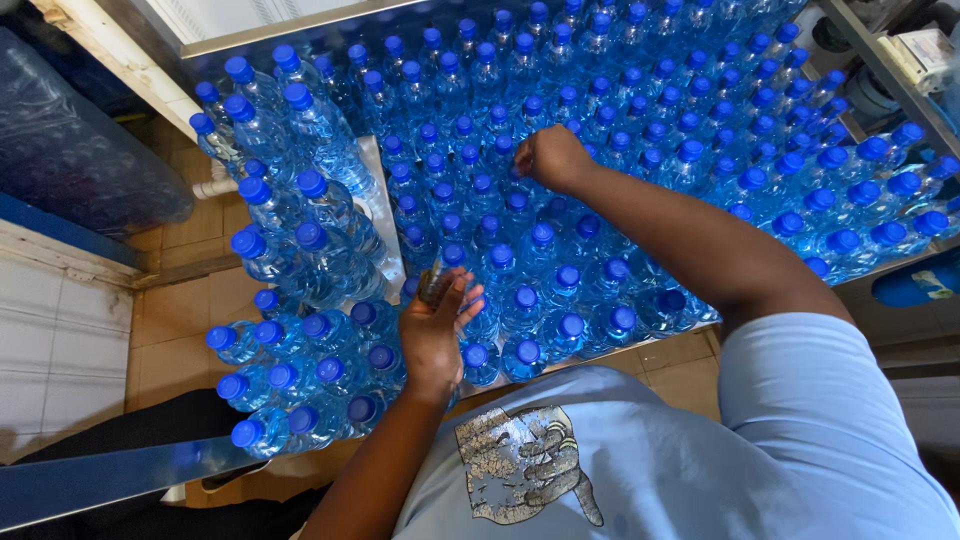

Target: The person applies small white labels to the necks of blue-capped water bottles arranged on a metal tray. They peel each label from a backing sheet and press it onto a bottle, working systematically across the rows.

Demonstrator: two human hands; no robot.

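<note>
left hand (436,335): we cup fingers loosely around a capless bottle neck (436,284) at the near edge
right hand (552,157): we close it on a blue cap (519,172) mid-table
surroundings: blue-capped water bottles (620,120) packed across the table

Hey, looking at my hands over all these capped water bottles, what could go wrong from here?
1. The right hand reaches far across the packed clear plastic bottles with blue caps; the forearm might topple some.
2. The left hand has its grip on one bottle near the edge; neighbours there already lean and may roll onto the tiled floor.
</note>
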